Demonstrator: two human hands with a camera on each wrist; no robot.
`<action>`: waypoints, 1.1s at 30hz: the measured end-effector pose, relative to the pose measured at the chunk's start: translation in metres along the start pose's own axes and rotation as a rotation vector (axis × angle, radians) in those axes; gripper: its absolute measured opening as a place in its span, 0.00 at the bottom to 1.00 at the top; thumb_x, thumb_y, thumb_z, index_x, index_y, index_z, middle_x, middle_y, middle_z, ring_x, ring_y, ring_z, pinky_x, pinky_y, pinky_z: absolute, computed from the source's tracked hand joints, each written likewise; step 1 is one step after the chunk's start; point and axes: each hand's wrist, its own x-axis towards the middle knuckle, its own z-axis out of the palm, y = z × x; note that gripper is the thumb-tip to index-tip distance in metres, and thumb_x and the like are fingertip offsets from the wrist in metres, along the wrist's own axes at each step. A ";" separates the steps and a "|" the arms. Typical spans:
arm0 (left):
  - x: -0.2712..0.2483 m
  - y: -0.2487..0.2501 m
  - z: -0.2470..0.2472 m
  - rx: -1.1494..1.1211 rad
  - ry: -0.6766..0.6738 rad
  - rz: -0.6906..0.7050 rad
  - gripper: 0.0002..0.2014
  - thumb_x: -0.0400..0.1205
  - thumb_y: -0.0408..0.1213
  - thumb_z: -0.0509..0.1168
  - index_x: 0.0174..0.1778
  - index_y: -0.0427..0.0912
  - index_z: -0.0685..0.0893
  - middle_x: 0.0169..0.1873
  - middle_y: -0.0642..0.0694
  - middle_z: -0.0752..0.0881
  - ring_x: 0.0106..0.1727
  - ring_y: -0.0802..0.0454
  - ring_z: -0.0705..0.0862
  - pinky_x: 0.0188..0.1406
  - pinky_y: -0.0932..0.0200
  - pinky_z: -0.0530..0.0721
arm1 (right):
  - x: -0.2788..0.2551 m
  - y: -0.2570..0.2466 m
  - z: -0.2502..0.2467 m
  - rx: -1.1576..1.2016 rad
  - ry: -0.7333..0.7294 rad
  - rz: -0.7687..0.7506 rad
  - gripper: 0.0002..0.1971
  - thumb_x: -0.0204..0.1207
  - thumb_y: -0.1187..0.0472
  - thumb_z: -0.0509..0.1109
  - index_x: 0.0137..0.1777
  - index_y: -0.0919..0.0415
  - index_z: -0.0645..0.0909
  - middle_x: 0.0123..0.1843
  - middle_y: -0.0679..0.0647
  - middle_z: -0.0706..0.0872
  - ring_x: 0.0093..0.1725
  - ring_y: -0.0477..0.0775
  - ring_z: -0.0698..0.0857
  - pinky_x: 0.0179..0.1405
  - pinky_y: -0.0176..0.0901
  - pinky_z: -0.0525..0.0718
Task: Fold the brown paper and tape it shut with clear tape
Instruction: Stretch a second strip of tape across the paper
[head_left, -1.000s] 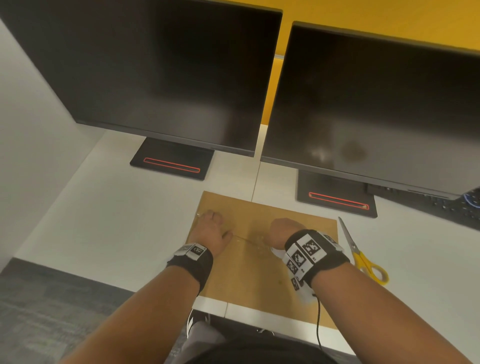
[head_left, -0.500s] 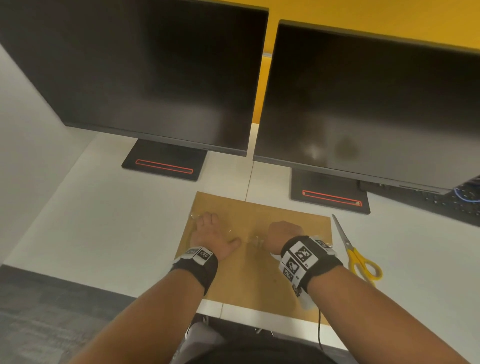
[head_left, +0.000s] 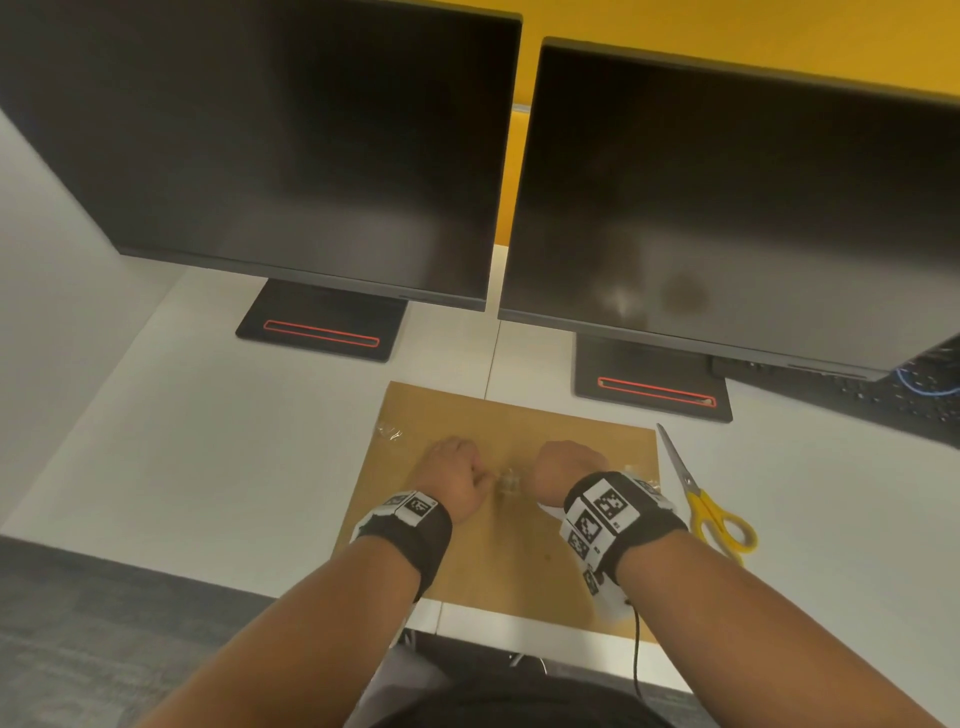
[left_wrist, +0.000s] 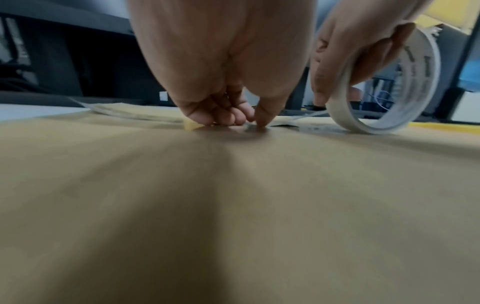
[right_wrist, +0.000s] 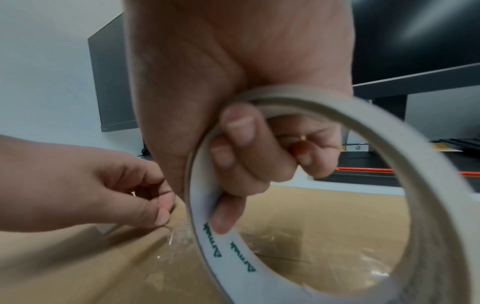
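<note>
Desk (head_left: 208, 457) holds scissors (head_left: 698, 499) beside brown paper (head_left: 498, 561), monitors (head_left: 311, 145) behind.

Brown paper (head_left: 498, 561) is plain tan-brown, no print; tape roll (left_wrist: 389, 115) has a white core w/ dark green lettering inside, off-white/cream rim; clear tape (head_left: 506, 480) on the paper shows only as shiny, colourless glints; scissors (head_left: 719, 522) have yellow handles, silver-grey blades; desk (head_left: 208, 441) is white; both monitors (head_left: 291, 140) are black, screens dark, each base w/ a red outlined slot; wall behind is yellow; wristbands (head_left: 615, 519) are black w/ black-and-white square marker patterns; keyboard (head_left: 893, 400) is black; floor is grey.
</note>
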 end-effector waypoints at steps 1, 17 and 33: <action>0.001 0.000 0.001 0.010 -0.013 -0.018 0.15 0.81 0.51 0.63 0.53 0.42 0.79 0.53 0.46 0.80 0.58 0.48 0.76 0.61 0.54 0.76 | 0.000 0.001 0.001 0.015 0.001 -0.007 0.17 0.78 0.49 0.61 0.54 0.61 0.83 0.52 0.56 0.87 0.44 0.56 0.82 0.43 0.42 0.79; 0.004 0.010 0.006 0.178 -0.042 -0.093 0.29 0.80 0.60 0.59 0.67 0.40 0.74 0.67 0.43 0.77 0.69 0.44 0.74 0.71 0.50 0.73 | 0.002 0.001 0.008 0.057 0.005 0.009 0.16 0.79 0.53 0.62 0.57 0.63 0.83 0.56 0.56 0.87 0.56 0.57 0.86 0.51 0.44 0.83; 0.001 0.026 -0.001 -0.089 -0.041 -0.067 0.09 0.78 0.35 0.61 0.52 0.45 0.80 0.52 0.47 0.80 0.55 0.46 0.80 0.58 0.49 0.81 | 0.001 0.039 0.011 0.410 0.231 -0.261 0.11 0.81 0.56 0.57 0.53 0.61 0.78 0.49 0.61 0.88 0.43 0.59 0.81 0.42 0.46 0.77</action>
